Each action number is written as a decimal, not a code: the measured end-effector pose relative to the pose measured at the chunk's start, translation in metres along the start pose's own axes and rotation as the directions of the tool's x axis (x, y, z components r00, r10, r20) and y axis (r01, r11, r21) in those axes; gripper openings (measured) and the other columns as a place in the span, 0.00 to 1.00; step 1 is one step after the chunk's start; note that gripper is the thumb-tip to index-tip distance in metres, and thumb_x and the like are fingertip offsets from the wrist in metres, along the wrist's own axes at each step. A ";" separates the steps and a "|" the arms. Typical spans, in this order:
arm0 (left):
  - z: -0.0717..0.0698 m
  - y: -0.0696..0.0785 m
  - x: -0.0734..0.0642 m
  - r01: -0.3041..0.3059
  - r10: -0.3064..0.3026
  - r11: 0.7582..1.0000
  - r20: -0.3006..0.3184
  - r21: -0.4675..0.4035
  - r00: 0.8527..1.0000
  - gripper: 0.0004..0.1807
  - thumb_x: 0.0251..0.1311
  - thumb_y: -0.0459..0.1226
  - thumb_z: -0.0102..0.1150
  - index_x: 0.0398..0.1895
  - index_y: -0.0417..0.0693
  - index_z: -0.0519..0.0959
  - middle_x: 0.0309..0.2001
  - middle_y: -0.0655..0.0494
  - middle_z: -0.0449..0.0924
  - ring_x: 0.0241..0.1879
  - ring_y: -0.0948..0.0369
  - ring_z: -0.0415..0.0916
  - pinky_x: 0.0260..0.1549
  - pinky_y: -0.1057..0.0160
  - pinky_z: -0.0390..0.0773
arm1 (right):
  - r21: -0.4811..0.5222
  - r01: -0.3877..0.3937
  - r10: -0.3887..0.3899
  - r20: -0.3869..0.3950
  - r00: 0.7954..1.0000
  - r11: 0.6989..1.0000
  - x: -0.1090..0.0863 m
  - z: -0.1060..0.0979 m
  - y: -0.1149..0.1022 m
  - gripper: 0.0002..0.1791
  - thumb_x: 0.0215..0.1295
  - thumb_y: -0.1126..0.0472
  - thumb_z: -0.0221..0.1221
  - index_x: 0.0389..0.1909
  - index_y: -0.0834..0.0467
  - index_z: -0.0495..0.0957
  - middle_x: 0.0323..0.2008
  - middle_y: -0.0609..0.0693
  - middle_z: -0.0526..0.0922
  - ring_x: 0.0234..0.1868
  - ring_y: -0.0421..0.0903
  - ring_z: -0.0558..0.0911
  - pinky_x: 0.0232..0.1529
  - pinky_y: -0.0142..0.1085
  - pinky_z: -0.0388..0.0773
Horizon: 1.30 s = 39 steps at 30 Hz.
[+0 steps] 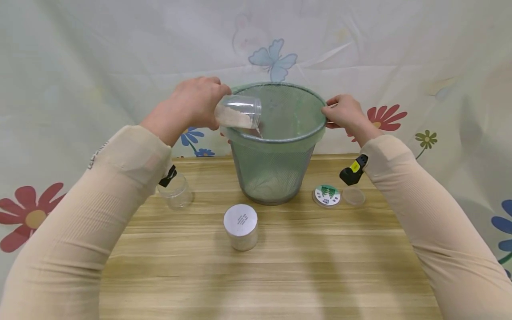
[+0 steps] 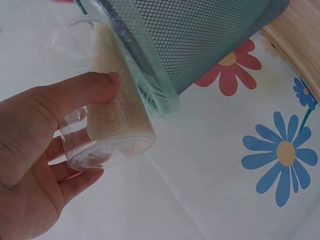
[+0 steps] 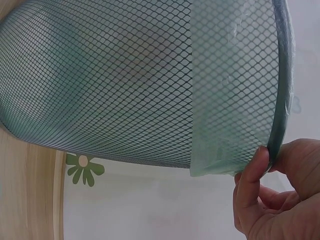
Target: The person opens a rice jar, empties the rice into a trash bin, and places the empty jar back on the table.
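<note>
My left hand (image 1: 200, 101) grips a clear plastic jar (image 1: 240, 104) tipped onto its side, its mouth over the left rim of a mesh wastebasket (image 1: 276, 164). Pale, grainy contents (image 2: 112, 100) lie along the jar's lower side, and a thin bit of them shows at its mouth. A green plastic bag (image 3: 225, 100) lines the wastebasket and folds down over the rim. On the opposite side, my right hand (image 1: 346, 112) pinches the rim and bag between thumb and fingers. The bottom of the bag's inside is hidden from above.
Before the wastebasket stands a jar with a white lid (image 1: 241, 220). An open clear jar (image 1: 178, 193) is at the left, partly behind my sleeve. A green-and-white printed lid (image 1: 327, 195) and a translucent disc (image 1: 354, 196) lie right on the wooden table (image 1: 280, 275). A patterned curtain (image 1: 132, 58) hangs behind.
</note>
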<state>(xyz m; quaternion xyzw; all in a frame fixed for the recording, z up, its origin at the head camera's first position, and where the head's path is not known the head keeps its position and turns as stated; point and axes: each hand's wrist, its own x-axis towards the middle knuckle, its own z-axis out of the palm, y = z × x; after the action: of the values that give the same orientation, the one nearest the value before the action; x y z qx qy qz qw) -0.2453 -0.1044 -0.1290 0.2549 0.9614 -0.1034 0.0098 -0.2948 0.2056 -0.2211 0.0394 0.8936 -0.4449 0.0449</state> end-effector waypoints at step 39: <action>-0.001 -0.002 -0.002 0.005 -0.006 0.999 0.017 0.032 1.000 0.37 0.45 0.36 0.66 0.62 0.43 0.65 0.55 0.43 0.67 0.53 0.45 0.66 0.45 0.44 0.74 | -0.019 0.009 -0.009 0.003 1.000 1.000 0.000 -0.001 0.001 0.29 0.65 0.58 0.44 0.64 0.66 0.57 0.55 0.63 0.69 0.25 0.31 0.77 0.34 0.27 0.80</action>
<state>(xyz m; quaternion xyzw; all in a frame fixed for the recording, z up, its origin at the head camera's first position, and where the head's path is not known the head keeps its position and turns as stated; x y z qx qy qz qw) -0.2448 -0.1064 -0.1275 0.2515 0.9601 -0.1212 0.0138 -0.2943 0.2067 -0.2216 0.0342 0.8980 -0.4364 0.0445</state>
